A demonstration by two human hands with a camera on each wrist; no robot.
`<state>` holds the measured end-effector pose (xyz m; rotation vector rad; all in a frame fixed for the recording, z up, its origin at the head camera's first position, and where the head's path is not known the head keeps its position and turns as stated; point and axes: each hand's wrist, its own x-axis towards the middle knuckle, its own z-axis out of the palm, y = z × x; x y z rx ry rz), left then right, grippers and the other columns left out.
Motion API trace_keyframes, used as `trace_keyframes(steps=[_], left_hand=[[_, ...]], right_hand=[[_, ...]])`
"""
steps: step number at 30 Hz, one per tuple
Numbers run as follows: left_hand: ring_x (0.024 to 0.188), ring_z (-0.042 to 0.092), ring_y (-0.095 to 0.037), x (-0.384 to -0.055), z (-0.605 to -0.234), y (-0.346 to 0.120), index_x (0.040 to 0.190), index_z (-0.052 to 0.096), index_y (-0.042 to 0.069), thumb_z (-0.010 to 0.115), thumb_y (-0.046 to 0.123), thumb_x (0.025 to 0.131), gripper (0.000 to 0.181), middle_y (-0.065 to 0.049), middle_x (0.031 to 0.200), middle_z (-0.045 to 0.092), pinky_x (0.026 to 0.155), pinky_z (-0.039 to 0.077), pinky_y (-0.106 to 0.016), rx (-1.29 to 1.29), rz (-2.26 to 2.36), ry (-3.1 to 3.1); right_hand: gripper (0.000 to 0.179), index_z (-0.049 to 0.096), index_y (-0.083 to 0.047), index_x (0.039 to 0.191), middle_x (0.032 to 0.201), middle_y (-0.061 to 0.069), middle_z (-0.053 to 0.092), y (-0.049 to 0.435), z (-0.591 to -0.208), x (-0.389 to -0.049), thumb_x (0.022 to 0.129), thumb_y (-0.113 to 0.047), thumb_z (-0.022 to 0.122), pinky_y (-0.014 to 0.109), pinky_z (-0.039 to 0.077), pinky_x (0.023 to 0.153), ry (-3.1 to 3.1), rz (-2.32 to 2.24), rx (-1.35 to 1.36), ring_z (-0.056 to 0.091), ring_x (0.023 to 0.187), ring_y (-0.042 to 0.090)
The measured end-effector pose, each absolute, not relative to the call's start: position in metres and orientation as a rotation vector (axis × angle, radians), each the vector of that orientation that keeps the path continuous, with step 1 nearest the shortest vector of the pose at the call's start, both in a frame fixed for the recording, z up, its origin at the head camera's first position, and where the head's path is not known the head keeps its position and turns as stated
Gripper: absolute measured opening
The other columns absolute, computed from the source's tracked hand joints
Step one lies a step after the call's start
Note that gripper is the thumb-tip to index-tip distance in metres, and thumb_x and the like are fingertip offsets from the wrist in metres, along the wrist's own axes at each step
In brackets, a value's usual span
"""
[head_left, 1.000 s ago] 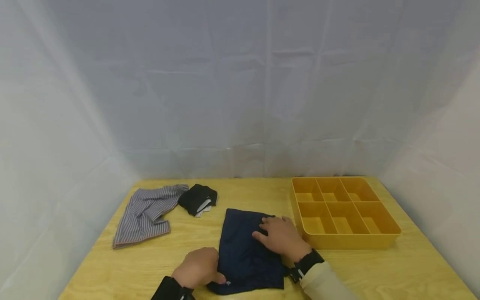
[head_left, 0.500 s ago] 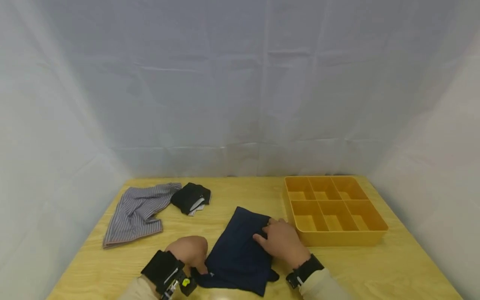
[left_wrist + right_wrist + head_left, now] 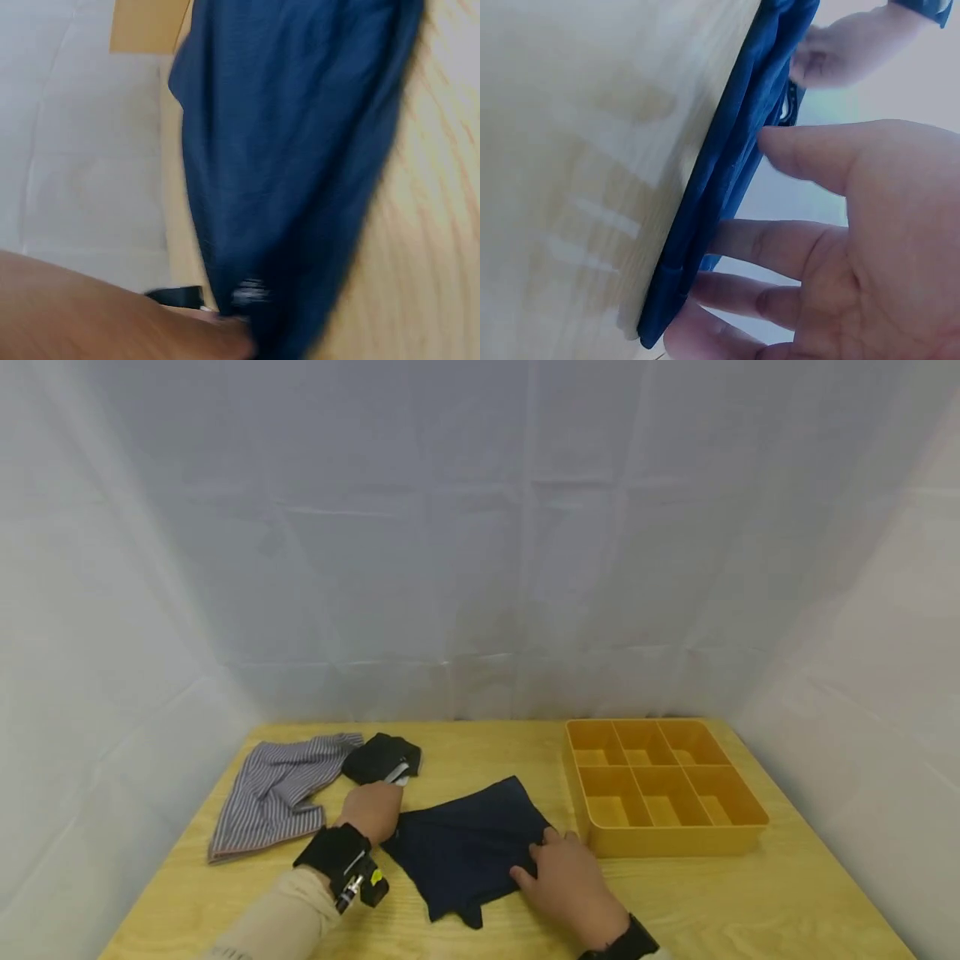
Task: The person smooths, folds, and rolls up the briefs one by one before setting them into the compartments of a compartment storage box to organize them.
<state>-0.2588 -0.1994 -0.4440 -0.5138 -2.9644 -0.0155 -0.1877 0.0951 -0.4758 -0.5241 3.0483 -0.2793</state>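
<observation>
On the wood-grained desk [image 3: 697, 906], our left hand [image 3: 371, 810] pinches the creased navy cloth [image 3: 468, 839]; our right hand [image 3: 566, 881] touches it, fingers extended. Only the left wrist view shows its blurred white print [image 3: 250, 292].

One view set back, two close in

The head view faces forward and down from the person's side of the table [image 3: 750, 910], far enough back to take in the left hand [image 3: 372, 812], the right hand [image 3: 567, 881] and the white sheet [image 3: 480, 568] behind. The left wrist view sits close over the navy cloth [image 3: 465, 843], looking along it toward the yellow tray [image 3: 667, 840] (the picture lies sideways, table at its right edge). The right wrist view, also sideways, is close to the right hand's palm, low beside the table, facing across the cloth to the left hand. All three share the cloth; head and left wrist share the tray.
</observation>
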Motion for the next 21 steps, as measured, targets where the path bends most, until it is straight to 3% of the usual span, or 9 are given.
trace_keyframes(steps=[2,6,10,13,16,19,21], left_hand=[[0.072,0.064,-0.038,-0.259,-0.451,-0.199,0.088,0.068,-0.001,0.068,-0.005,0.090,0.004,-0.017,0.080,0.065,0.059,0.055,-0.051,-0.483,-0.079,-2.833],[0.071,0.054,-0.027,-0.241,-0.452,-0.186,0.088,0.061,0.005,0.077,0.003,0.088,0.016,-0.009,0.079,0.055,0.060,0.049,-0.042,-0.581,-0.310,-2.721],[0.067,0.046,-0.012,-0.206,-0.447,-0.162,0.082,0.056,0.020,0.082,0.028,0.088,0.029,0.006,0.076,0.050,0.061,0.041,-0.032,-0.820,-0.615,-2.988],[0.069,0.045,-0.009,-0.188,-0.457,-0.149,0.084,0.057,0.022,0.085,0.040,0.084,0.033,0.010,0.078,0.050,0.061,0.039,-0.030,-0.890,-0.735,-3.118],[0.072,0.046,-0.011,-0.183,-0.467,-0.147,0.087,0.059,0.019,0.085,0.032,0.083,0.029,0.008,0.081,0.051,0.063,0.040,-0.031,-0.861,-0.789,-3.143],[0.079,0.052,-0.016,-0.188,-0.467,-0.156,0.093,0.064,0.015,0.080,0.012,0.086,0.018,0.004,0.087,0.056,0.069,0.047,-0.036,-0.795,-0.790,-3.186],[0.084,0.056,-0.018,-0.193,-0.463,-0.164,0.097,0.067,0.013,0.075,-0.001,0.085,0.020,0.001,0.092,0.060,0.075,0.051,-0.040,-0.748,-0.766,-3.235]], right_hand=[[0.051,0.075,0.000,0.115,0.115,0.018,0.065,0.095,-0.477,-0.184,0.097,-0.046,0.068,0.051,0.052,0.090,3.025,-0.304,-0.530,0.061,0.102,0.038],[0.039,0.074,0.001,0.108,0.109,0.017,0.065,0.097,-0.477,-0.183,0.096,-0.036,0.072,0.050,0.054,0.083,3.003,-0.473,-0.508,0.061,0.099,0.036],[0.013,0.070,-0.009,0.095,0.093,0.003,0.061,0.104,-0.481,-0.194,0.094,-0.021,0.075,0.041,0.051,0.074,3.056,-0.652,-0.552,0.058,0.086,0.023],[0.008,0.070,-0.015,0.092,0.089,-0.004,0.056,0.110,-0.485,-0.203,0.091,-0.016,0.078,0.036,0.049,0.072,3.062,-0.667,-0.652,0.055,0.083,0.017],[0.009,0.071,-0.017,0.092,0.089,-0.006,0.054,0.117,-0.485,-0.207,0.090,-0.016,0.080,0.032,0.049,0.071,3.000,-0.659,-0.734,0.055,0.082,0.013],[0.009,0.072,-0.015,0.091,0.088,-0.005,0.054,0.122,-0.480,-0.209,0.089,-0.016,0.081,0.031,0.049,0.068,2.939,-0.672,-0.775,0.054,0.079,0.013],[0.010,0.072,-0.014,0.093,0.088,-0.004,0.054,0.124,-0.476,-0.210,0.089,-0.017,0.081,0.031,0.049,0.067,2.910,-0.663,-0.778,0.054,0.077,0.012]])
